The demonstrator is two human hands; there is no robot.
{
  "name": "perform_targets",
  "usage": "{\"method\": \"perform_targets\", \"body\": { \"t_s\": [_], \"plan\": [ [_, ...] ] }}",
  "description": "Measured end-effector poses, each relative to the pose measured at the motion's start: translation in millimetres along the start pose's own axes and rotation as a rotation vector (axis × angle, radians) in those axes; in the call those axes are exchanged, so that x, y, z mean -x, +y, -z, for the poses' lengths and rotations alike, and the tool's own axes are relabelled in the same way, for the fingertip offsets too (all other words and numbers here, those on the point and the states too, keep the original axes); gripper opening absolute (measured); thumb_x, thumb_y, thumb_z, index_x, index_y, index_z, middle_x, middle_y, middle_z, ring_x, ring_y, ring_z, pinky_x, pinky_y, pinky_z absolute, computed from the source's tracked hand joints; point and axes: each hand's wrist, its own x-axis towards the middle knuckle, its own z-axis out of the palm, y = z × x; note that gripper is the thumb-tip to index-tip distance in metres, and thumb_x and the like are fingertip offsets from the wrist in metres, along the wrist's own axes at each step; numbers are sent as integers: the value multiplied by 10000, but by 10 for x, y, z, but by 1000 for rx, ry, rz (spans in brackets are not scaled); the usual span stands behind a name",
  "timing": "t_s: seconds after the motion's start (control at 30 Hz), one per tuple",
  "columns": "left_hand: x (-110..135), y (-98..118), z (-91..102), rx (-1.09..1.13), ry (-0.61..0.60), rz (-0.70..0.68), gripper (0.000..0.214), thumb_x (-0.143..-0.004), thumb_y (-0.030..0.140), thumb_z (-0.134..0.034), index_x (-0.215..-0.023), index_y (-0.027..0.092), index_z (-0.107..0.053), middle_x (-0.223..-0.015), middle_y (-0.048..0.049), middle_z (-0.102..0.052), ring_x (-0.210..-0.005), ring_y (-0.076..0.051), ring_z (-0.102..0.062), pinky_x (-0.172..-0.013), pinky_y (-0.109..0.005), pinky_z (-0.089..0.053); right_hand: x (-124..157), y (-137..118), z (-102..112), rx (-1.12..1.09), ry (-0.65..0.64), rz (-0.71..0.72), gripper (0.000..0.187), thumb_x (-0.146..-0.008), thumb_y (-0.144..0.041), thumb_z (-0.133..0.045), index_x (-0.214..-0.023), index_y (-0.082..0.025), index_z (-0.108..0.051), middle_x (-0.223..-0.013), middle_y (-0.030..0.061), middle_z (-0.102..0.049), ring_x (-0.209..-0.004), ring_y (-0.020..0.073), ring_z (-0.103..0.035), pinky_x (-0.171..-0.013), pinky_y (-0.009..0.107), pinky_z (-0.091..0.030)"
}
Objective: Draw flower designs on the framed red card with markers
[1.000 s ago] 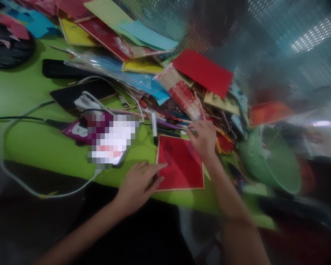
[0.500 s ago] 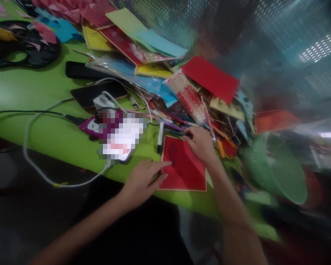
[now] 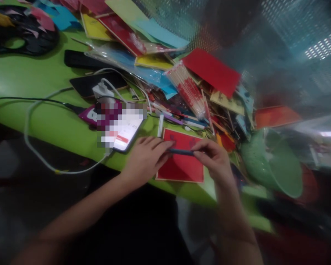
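My left hand (image 3: pixel 145 156) and my right hand (image 3: pixel 216 158) grip the two ends of a slim dark pen (image 3: pixel 182 152), held level. Below the pen, a red square card (image 3: pixel 179 171) with a pale border lies on the table near its front edge. Dark marks show on the card's upper part, partly covered by my fingers. Just beyond my left fingers lies a small white stick (image 3: pixel 160 123), whose near end is hidden. A lit phone (image 3: pixel 128 134) on a cable rests to the left of the card.
Behind the card, the green table (image 3: pixel 44 79) carries a heap of pens, coloured paper and bagged wooden sticks (image 3: pixel 186 90). A purple power strip (image 3: pixel 85 117) with a white charger (image 3: pixel 102 90) and loose cables is at left. A green bowl (image 3: pixel 273 162) lies tilted at right.
My right hand has brought the pen back toward me, from the card's far edge to above it. My left fingers have closed on the pen's other end.
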Motion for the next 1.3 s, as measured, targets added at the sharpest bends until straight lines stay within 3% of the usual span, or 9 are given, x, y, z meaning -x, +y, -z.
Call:
{"method": "perform_targets", "body": {
  "t_s": [0.13,0.23,0.33,0.43,0.57,0.7,0.83,1.03,1.3],
  "plan": [
    [24,66,-92,-45,-46,-83,252,-1082,316,-473,-1013,177,-672,-880,-63,-732,-832,-247,-648,-760,-394,-440,102,161,-245,-287,-4,-14,296,-812,-513,-860,-941,-252,-803,-871,21,-741,-743,169,-645,-653,288,-530],
    [107,75,-126,-42,-54,-98,338,-1102,367,-433,-895,193,-637,-814,-46,-711,-752,-229,-618,-736,-387,-419,120,235,-313,-313,-3,-65,257,-852,-493,-822,-865,-238,-796,-814,23,-739,-656,147,-639,-569,264,-524],
    [222,11,-121,-48,-41,-48,373,-1115,343,-391,-838,200,-596,-762,-41,-693,-710,-227,-598,-722,-391,-393,58,194,-154,-320,379,18,285,-839,-418,-826,-674,-223,-699,-640,-35,-629,-483,82,-521,-416,195,-388],
    [317,-41,-106,-40,-35,7,368,-1117,314,-376,-822,208,-568,-734,-34,-680,-693,-227,-586,-710,-390,-373,-52,114,69,-352,592,146,315,-828,-437,-794,-642,-218,-667,-620,-58,-592,-431,55,-460,-417,188,-403],
    [367,-33,-107,21,-66,-23,320,-1120,356,-390,-924,216,-601,-1036,-43,-785,-908,-241,-658,-805,-404,-410,-224,168,72,-312,388,-12,176,-761,-385,-831,-750,-223,-764,-677,-21,-684,-554,109,-647,-497,208,-495],
    [404,-57,-102,72,-120,-27,270,-1110,346,-429,-973,215,-621,-1164,-33,-808,-1023,-255,-681,-854,-425,-421,-424,421,-119,-315,204,-117,130,-736,-308,-835,-821,-224,-784,-670,-27,-692,-583,111,-660,-535,207,-517],
    [422,-81,-68,91,-130,6,252,-1102,323,-439,-994,220,-642,-1256,-41,-793,-1126,-262,-691,-897,-438,-446,-557,681,-228,-346,235,-162,182,-702,-320,-855,-780,-232,-715,-654,-57,-674,-530,91,-619,-491,187,-485],
    [207,-91,-26,22,-132,-30,218,-1091,232,-447,-1010,221,-648,-1454,-58,-704,-1403,-269,-608,-1138,-513,-404,-548,855,-241,-275,239,-186,279,-754,-421,-861,-818,-246,-653,-605,-68,-665,-514,104,-624,-470,183,-453],
    [182,-157,-24,-103,-87,131,200,-1091,278,-460,-951,235,-596,-1480,-70,-684,-1397,-331,-608,-1014,-564,-469,-521,842,-223,-172,194,-116,231,-840,-419,-829,-855,-256,-666,-658,-60,-690,-573,111,-632,-530,211,-486]
  ]
}}
